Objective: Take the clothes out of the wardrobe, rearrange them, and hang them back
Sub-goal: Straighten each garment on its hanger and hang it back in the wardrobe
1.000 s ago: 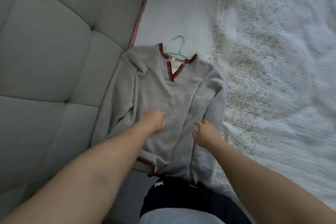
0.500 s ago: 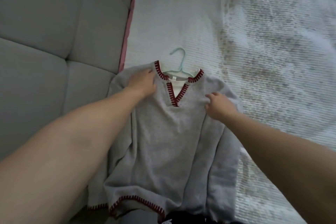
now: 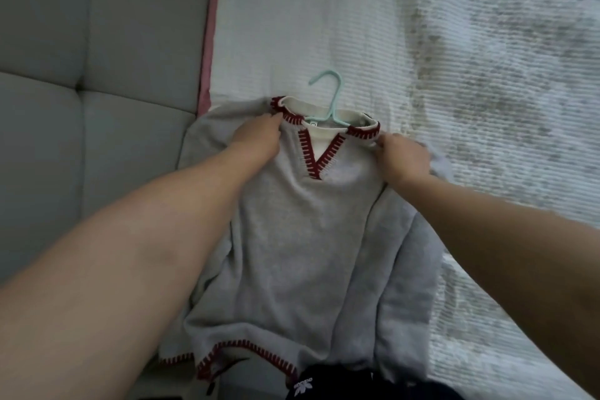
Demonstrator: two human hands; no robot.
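Note:
A grey sweater [image 3: 302, 243] with dark red stitched trim at the V-neck and hem lies flat on the bed. A light blue plastic hanger [image 3: 334, 97] sits inside its neck, with the hook pointing away from me. My left hand [image 3: 256, 140] pinches the collar on the left of the neck. My right hand [image 3: 402, 156] pinches the collar on the right. The collar is lifted a little off the bed between the two hands.
The white ribbed bedcover [image 3: 341, 26] stretches ahead and to the right, with a patterned white blanket [image 3: 519, 91] on it. A grey padded headboard [image 3: 81, 107] runs along the left. A dark garment with a white logo [image 3: 305, 386] lies at the bottom edge.
Both hands have moved up the sweater from its middle to the shoulders and then to the collar, which they now pinch and lift. The view has closed in on the neck.

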